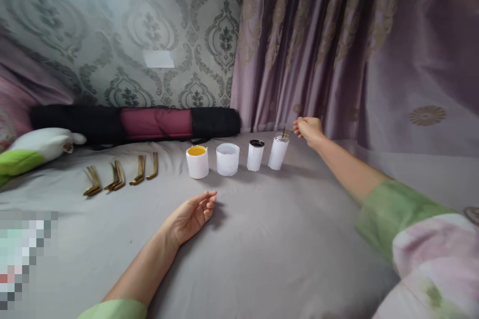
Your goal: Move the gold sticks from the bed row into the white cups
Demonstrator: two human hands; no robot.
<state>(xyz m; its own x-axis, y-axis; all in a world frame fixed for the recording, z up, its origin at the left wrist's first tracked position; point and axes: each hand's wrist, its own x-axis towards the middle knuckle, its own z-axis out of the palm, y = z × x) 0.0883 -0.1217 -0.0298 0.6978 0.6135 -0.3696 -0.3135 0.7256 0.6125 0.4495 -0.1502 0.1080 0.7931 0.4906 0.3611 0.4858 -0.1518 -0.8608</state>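
Observation:
A row of white cups stands on the grey bedsheet (262, 239): one with a yellow inside (197, 161), a wide white one (227, 159), one with a black inside (255, 154), and a clear-topped one (278, 151) with thin golden pieces sticking out. My right hand (309, 130) hovers just right of that last cup, fingers pinched near its golden pieces. My left hand (192, 215) rests on the sheet in front of the cups, palm up, fingers loosely apart, holding nothing. Several golden utensils (119, 175) lie in a row to the left.
A long black and maroon roll (134, 123) lies along the patterned wall behind. A white and green plush toy (35, 148) sits at the left edge. Purple curtains (337, 45) hang behind the cups and to the right.

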